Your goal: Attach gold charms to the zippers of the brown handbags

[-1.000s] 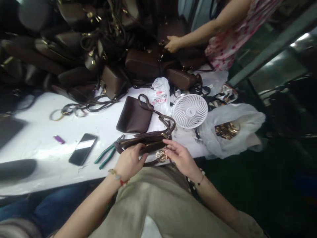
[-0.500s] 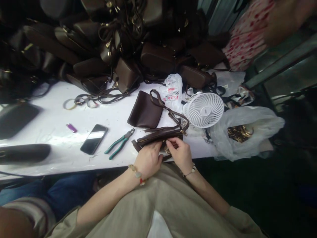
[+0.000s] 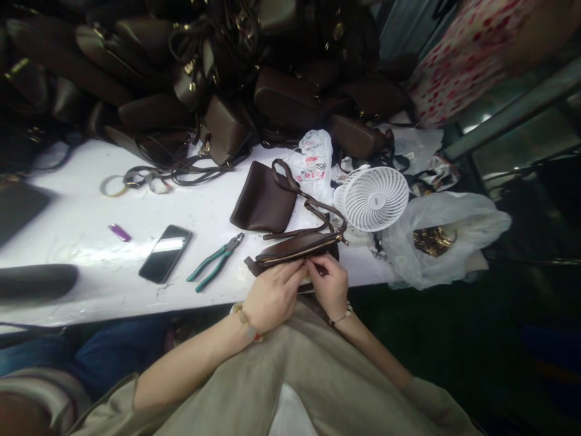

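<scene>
the left hand (image 3: pixel 273 295) and the right hand (image 3: pixel 328 286) are close together, and both are clamped on a long dark brown leather zip bag (image 3: pixel 297 248), which lies near the edge of a white table (image 3: pixel 68 206), at 12 o'clock from the hands. the right fingertips (image 3: pixel 314 261) pinch at its zip edge. green-handled steel pliers (image 3: pixel 215 261) lie at 9 o'clock, a black smartphone (image 3: pixel 165 254) is just beyond them, and a round white plastic fan (image 3: pixel 371 198) stands at 2 o'clock.
</scene>
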